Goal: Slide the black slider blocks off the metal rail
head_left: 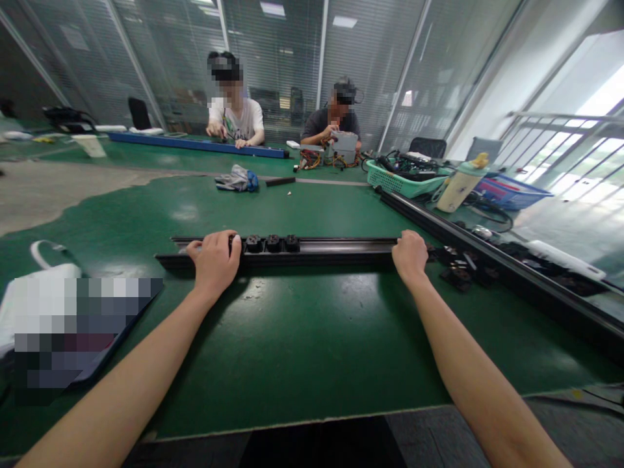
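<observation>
A long black channel rail [341, 259] lies crosswise on the green table in front of me. Several small black blocks, which look like socket modules [273, 244], sit in a row inside its left half; the right half shows a bare trough. My left hand [217, 260] is closed over the rail near its left end, right beside the row of blocks, and its fingers hide part of that end. At the other end, my right hand [410, 257] is closed in a fist around the rail and covers its tip.
Loose black parts [458, 266] lie right of my right hand, near a longer black rail [487, 260] running diagonally. Behind are a green basket [404, 185], a bottle [461, 187], a blue basket [517, 192] and gloves [237, 179]. Two people work across the table. A tablet [121, 325] lies left.
</observation>
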`<state>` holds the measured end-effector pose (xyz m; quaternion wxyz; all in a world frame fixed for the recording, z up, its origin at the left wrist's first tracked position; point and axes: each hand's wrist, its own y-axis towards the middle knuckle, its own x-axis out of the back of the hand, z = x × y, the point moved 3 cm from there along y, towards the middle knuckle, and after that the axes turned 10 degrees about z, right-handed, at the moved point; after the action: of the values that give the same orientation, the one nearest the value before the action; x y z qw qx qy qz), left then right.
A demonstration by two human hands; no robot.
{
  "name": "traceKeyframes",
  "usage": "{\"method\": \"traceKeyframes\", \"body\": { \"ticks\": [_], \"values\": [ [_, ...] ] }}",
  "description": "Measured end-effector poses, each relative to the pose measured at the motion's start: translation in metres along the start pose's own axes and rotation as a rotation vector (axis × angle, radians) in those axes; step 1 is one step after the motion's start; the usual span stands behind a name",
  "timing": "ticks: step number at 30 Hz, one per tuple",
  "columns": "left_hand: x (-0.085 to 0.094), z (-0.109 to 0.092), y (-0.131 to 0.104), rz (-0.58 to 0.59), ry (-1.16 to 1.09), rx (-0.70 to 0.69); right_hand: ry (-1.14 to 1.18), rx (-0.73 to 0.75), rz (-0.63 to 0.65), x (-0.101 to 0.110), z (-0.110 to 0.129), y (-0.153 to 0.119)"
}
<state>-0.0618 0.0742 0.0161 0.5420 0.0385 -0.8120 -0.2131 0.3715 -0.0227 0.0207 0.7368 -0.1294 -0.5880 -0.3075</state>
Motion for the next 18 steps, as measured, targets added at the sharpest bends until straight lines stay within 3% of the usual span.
{"method": "traceKeyframes", "body": {
  "ticks": [18],
  "values": [
    [-0.0008, 0.0016, 0.0002, -0.012, -0.014, -0.008, -0.011, -0.012, -0.024, -0.001, -0.0033, 0.001]
  ]
}}
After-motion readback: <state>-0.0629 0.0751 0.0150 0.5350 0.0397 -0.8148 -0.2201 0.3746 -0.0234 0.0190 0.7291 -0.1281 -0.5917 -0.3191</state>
